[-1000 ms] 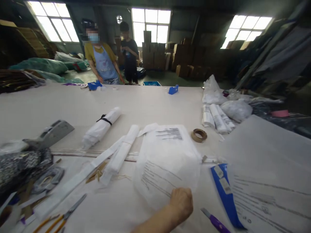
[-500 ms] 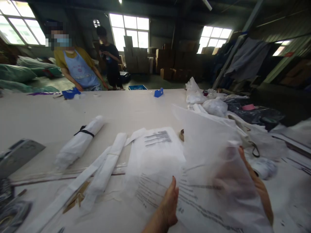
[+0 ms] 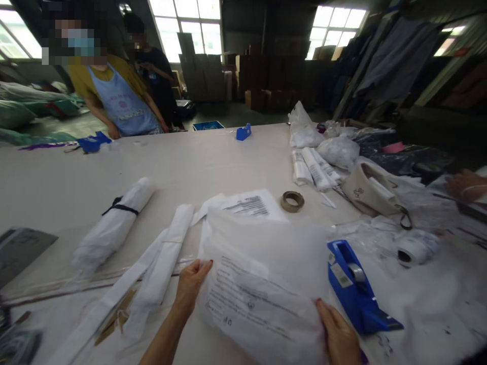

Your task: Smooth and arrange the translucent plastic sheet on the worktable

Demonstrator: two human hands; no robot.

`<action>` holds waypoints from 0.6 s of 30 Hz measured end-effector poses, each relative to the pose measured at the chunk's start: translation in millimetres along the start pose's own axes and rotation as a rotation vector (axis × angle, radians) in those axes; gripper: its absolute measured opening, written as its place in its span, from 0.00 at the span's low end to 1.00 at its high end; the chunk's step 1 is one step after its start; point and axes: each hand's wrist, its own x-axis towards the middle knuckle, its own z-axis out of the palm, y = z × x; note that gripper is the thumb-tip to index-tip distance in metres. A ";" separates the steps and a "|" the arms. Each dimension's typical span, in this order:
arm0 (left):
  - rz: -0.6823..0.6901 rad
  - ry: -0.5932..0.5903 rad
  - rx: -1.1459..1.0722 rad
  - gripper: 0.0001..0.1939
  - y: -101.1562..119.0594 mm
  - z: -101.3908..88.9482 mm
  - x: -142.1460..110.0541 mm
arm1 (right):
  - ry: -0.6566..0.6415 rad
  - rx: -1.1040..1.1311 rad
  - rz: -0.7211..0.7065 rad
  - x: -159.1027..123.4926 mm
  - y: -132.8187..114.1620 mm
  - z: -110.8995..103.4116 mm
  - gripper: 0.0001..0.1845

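A translucent plastic bag (image 3: 262, 289) with printed text is stretched between my two hands, low over the table. My left hand (image 3: 190, 286) pinches its left edge between thumb and fingers. At the bag's right edge, my right hand (image 3: 338, 329) grips it, thumb on top and fingers partly hidden. Just beyond the bag lies a stack of printed white bags (image 3: 251, 203), partly covered by it. A blue tape dispenser (image 3: 353, 289) stands right beside my right hand. Left of my left hand is a folded white bundle (image 3: 173, 248) tied with a thin band.
A roll of brown tape (image 3: 292, 202) lies behind the bag. At left is a rolled white bundle (image 3: 114, 223) with a black strap. A beige pouch (image 3: 369, 190) and rolled bags (image 3: 314, 167) sit to the right. A person in a blue apron (image 3: 117, 96) stands across the table.
The bag, raised at the right before, is now lowered and spread. My left hand has moved left onto its edge; my right hand has come down and left. The dispenser and brown tape are uncovered.
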 end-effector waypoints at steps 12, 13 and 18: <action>0.103 0.158 0.871 0.13 -43.6 -4.2 14.8 | -0.156 -0.169 0.063 -9.1 63.6 38.4 0.27; 0.145 0.171 0.906 0.13 -42.3 -5.3 14.6 | -0.157 -0.212 0.048 -8.5 64.1 37.4 0.27; 0.160 0.113 0.949 0.15 -40.5 -11.9 18.0 | -0.151 -0.329 0.106 -12.4 49.4 36.9 0.25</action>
